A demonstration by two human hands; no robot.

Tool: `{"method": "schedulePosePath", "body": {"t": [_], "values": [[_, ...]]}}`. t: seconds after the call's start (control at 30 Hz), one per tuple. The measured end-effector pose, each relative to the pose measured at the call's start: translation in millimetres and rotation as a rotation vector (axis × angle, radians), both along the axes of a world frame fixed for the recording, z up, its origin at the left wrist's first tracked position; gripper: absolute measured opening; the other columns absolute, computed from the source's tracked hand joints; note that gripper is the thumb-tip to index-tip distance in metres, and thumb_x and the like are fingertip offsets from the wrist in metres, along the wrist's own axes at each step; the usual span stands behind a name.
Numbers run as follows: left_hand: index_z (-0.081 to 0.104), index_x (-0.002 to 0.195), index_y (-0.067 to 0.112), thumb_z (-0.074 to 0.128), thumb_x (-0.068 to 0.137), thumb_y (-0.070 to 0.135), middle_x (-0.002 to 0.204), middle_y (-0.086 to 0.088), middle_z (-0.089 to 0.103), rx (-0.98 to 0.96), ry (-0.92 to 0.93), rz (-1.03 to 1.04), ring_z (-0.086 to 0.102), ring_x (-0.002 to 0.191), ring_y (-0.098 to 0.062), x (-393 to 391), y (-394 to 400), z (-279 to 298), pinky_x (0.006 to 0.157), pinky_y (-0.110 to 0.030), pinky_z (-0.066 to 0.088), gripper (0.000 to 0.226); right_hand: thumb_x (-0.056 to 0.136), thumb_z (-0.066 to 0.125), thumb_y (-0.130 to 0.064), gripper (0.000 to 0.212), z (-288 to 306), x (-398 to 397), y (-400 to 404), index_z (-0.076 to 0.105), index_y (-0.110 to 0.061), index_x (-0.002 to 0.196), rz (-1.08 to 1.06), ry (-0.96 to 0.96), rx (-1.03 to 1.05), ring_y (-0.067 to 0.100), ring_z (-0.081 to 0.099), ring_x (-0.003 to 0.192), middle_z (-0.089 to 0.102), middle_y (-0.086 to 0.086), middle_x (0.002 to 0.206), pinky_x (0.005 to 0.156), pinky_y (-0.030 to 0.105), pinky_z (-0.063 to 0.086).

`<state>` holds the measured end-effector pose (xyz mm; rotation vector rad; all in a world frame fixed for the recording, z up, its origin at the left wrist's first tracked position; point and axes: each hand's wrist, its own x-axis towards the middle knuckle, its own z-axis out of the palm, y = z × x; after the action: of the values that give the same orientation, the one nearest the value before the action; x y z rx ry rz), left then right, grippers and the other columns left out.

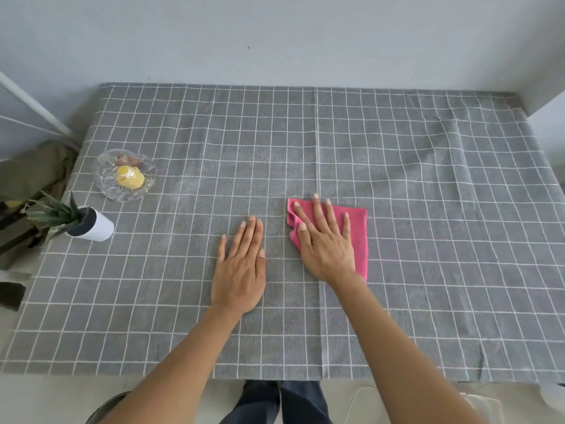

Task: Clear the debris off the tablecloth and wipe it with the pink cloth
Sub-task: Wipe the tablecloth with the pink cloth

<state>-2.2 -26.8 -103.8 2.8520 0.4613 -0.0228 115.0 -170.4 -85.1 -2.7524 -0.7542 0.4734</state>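
The right hand (325,240) presses flat, fingers straight, on the pink cloth (357,231); the left hand (240,267) lies released, flat on the grey tablecloth (428,209) beside it.

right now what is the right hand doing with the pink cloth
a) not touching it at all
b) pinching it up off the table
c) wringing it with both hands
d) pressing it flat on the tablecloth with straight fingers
d: the right hand lies flat, fingers straight and spread, on the pink cloth, which lies on the grey checked tablecloth; the left hand rests on bare tablecloth beside it.
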Motion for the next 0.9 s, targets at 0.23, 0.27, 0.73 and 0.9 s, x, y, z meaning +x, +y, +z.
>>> {"method": "schedulePosePath", "body": {"t": [0.23, 0.27, 0.73, 0.9], "values": [[0.001, 0.152, 0.021, 0.003, 0.100, 0.035, 0.159, 0.007, -0.007, -0.017, 0.006, -0.004, -0.010, 0.145, -0.006, -1, 1, -2, 0.119, -0.041, -0.004, 0.054, 0.097, -0.007, -0.050, 0.050, 0, 49, -57, -0.019, -0.046, 0.146, -0.095, -0.013, -0.071, 0.019, -0.024, 0.143, -0.026, -0.007, 0.155, 0.117, 0.049, -0.014], [0.000, 0.152, 0.021, 0.004, 0.100, 0.035, 0.159, 0.008, -0.008, -0.016, 0.008, -0.004, -0.010, 0.145, -0.006, -1, 1, -2, 0.119, -0.041, -0.004, 0.054, 0.096, -0.008, -0.051, 0.051, 0, 58, -72, -0.019, -0.046, 0.146, -0.144, -0.017, -0.085, 0.019, -0.023, 0.143, -0.025, -0.006, 0.156, 0.117, 0.050, -0.013], [0.003, 0.152, 0.020, 0.002, 0.100, 0.035, 0.159, 0.006, -0.004, 0.006, 0.010, 0.005, -0.007, 0.146, -0.008, 1, 0, -1, 0.118, -0.043, -0.002, 0.055, 0.099, -0.005, -0.049, 0.050, 6, 57, -60, -0.018, -0.045, 0.147, -0.191, 0.019, -0.094, 0.021, -0.025, 0.143, -0.024, -0.003, 0.157, 0.115, 0.052, -0.017], [0.004, 0.152, 0.020, 0.004, 0.100, 0.034, 0.160, 0.006, -0.003, 0.023, 0.014, 0.011, -0.005, 0.146, -0.009, 1, -1, 0, 0.118, -0.043, -0.001, 0.054, 0.101, 0.001, -0.045, 0.049, 2, 24, -3, -0.017, -0.046, 0.147, 0.016, -0.005, -0.014, 0.018, -0.023, 0.144, -0.024, -0.008, 0.156, 0.114, 0.048, -0.020]]}}
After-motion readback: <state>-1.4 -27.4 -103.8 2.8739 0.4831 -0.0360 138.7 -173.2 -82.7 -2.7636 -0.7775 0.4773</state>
